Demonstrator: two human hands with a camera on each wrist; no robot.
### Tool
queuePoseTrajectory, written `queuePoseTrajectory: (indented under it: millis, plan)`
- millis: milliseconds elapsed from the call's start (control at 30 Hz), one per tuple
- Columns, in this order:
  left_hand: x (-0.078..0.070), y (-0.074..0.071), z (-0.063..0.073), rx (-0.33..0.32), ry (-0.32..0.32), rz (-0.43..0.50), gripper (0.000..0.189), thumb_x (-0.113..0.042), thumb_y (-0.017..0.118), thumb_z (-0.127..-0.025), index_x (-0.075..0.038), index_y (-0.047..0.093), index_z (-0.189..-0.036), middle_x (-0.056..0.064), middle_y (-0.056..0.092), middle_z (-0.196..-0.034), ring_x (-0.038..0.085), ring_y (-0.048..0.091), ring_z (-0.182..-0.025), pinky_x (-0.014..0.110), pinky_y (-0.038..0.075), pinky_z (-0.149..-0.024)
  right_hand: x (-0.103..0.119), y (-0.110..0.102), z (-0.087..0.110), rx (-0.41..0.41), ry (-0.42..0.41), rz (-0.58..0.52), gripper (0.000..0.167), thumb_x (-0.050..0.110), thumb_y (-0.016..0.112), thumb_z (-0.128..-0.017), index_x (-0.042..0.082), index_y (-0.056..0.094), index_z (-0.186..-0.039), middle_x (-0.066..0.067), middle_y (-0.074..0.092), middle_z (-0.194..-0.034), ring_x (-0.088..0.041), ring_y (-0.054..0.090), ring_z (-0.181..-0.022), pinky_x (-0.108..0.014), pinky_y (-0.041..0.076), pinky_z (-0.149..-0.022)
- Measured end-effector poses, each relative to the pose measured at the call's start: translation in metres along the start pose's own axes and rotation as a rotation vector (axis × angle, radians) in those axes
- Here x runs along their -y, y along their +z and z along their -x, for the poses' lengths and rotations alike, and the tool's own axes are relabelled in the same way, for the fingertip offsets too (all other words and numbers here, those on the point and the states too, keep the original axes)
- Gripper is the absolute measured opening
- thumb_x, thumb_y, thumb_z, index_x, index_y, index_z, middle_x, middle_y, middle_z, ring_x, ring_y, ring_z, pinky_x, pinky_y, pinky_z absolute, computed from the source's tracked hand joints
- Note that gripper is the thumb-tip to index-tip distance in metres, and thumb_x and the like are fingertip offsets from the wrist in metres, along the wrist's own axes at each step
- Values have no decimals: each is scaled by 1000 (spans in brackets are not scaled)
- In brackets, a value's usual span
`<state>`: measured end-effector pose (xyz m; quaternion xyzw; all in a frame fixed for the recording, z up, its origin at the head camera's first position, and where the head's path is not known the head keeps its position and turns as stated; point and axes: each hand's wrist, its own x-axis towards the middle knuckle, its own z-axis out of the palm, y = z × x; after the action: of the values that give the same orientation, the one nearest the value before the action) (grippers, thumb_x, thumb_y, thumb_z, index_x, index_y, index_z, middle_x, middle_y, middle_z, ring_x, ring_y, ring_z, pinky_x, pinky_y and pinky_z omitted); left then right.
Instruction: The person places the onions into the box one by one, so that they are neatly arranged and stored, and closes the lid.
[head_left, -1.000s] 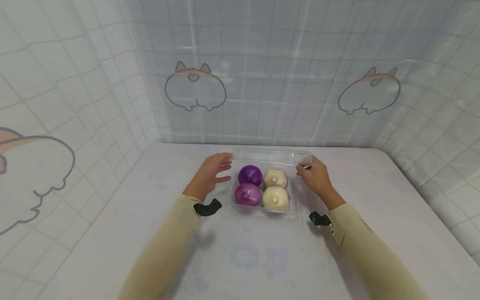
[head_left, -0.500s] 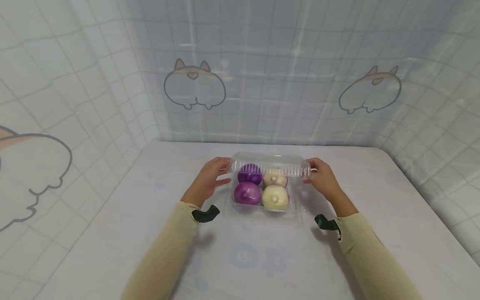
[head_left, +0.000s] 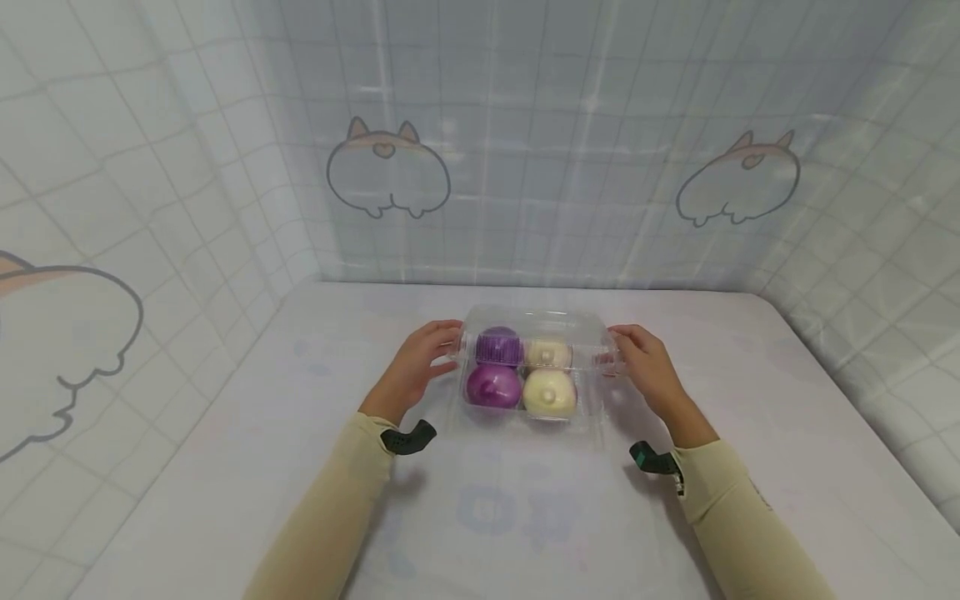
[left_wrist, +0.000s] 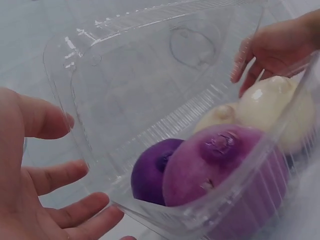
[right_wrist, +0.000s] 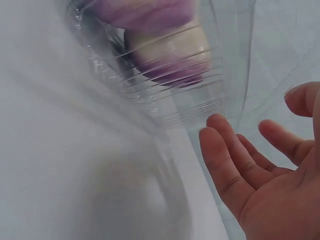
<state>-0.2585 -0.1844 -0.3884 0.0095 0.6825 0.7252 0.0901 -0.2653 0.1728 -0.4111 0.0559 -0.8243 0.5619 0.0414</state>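
A clear plastic clamshell box (head_left: 588, 400) stands on the table, its hinged lid (head_left: 540, 321) tilted partway over the contents. Inside are two purple onion-like vegetables (head_left: 493, 387) and two pale, turnip-like ones (head_left: 551, 393) with purple undersides. My left hand (head_left: 411, 367) is at the box's left side, fingers spread and fingertips at the lid's edge, as the left wrist view shows. On the other side my right hand (head_left: 651, 367) has its loosely bent fingers beside the lid's right end. In the right wrist view its fingertips (right_wrist: 215, 137) lie close to the ribbed wall; contact is unclear.
The white table (head_left: 480, 533) carries a faint printed pattern. A tiled-pattern sheet (head_left: 525, 167) with cartoon animals rises at the back and both sides. Dark wrist mounts (head_left: 408, 437) sit at both sleeves.
The lid has swung forward and down from standing nearly upright behind the vegetables to leaning over the back pair. The right hand loosened its pinch on the lid; the left stayed beside it.
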Motion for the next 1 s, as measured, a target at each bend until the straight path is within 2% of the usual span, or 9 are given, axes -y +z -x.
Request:
queuePoseTrajectory:
  millis: [167, 367, 567, 1000]
  plan:
    - [4, -1, 0, 41, 16, -25, 50, -26, 54, -103, -2, 46, -146, 21, 47, -146, 34, 45, -134, 53, 34, -113, -2, -1, 5, -10, 8, -28, 49, 37, 42, -108, -2, 51, -137, -21, 56, -133, -34, 64, -110, -38, 57, -89]
    - [6, -3, 6, 54, 46, -28, 47, -25, 52, -104, -2, 47, -144, 20, 47, -146, 37, 47, -134, 50, 36, -113, -4, 0, 4, -16, 9, -41, 49, 37, 46, -106, -1, 53, -136, -20, 56, -132, -36, 61, -108, -31, 57, -85]
    - [11, -5, 8, 49, 63, -60, 46, -25, 53, -104, -2, 47, -144, 19, 48, -146, 37, 49, -132, 48, 38, -111, -6, 1, 3, -9, 27, -46, 46, 33, 48, -106, -1, 53, -137, -21, 55, -132, -35, 55, -106, -26, 56, -80]
    - [20, -6, 8, 19, 39, -75, 45, -21, 60, -101, -4, 51, -142, 19, 53, -140, 31, 55, -122, 46, 45, -105, -7, 5, 8, 18, 61, 0, 45, 33, 51, -106, 5, 51, -141, -19, 58, -131, -35, 61, -110, -21, 54, -79]
